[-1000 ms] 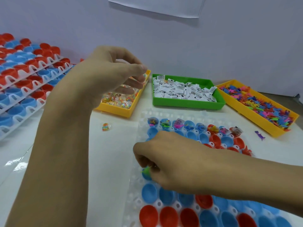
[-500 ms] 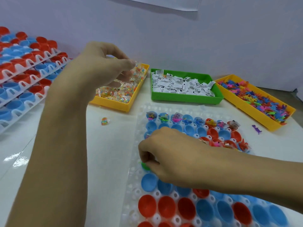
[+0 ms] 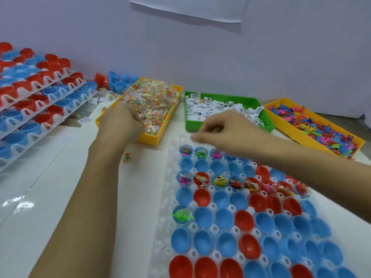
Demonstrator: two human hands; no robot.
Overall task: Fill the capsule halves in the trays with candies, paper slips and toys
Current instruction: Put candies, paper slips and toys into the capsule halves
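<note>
right hand (image 3: 224, 133) has left the green-toy capsule (image 3: 181, 214), now curled near green tray (image 3: 228, 125), grip contents unclear; left hand (image 3: 120, 123) digs candies (image 3: 152, 103); slip next.

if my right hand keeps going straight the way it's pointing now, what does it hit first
Probably the yellow candy tray. The right hand, fingers curled, points left just past the capsule tray's far edge, and that yellow wall lies next in line. Depth is unclear, so it might pass just in front.
</note>
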